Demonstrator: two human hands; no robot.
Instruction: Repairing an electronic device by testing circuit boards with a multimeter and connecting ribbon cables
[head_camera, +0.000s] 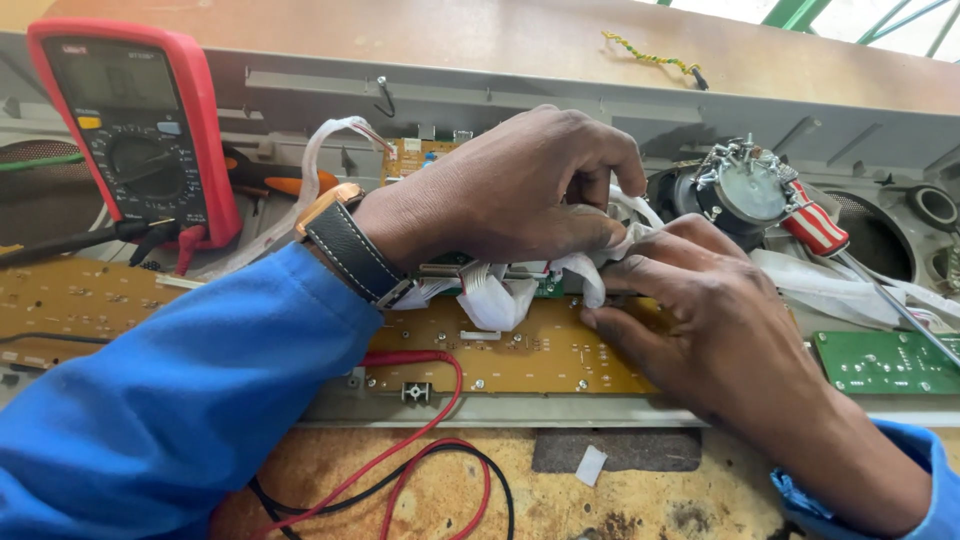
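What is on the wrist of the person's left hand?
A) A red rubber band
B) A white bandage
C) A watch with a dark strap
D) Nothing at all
C: a watch with a dark strap and a gold-coloured case sits on the wrist of the left hand, just past the blue sleeve.

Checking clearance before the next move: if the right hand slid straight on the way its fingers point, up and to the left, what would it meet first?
Probably the white flat ribbon cables its fingertips already touch, then the left hand gripping them; depth is unclear.
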